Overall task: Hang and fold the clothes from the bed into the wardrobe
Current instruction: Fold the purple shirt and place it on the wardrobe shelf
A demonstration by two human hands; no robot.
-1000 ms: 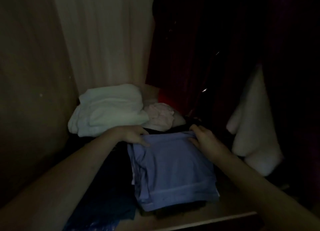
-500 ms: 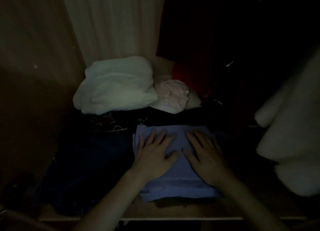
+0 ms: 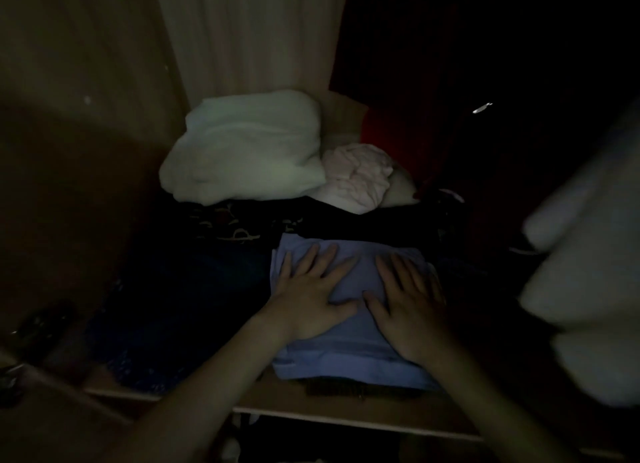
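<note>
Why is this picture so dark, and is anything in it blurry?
Head view: the wardrobe interior is dimly lit, so the right side falls almost black; only the left hand, right hand, blue folded garment and white bundle read clearly. Head view: the pale hanging cloth at right is smeared with blur.

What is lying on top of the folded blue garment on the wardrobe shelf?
Both hands, left hand and right hand, lie flat, fingers spread, on the folded blue garment. The cloth beneath the palms is hidden.
</note>
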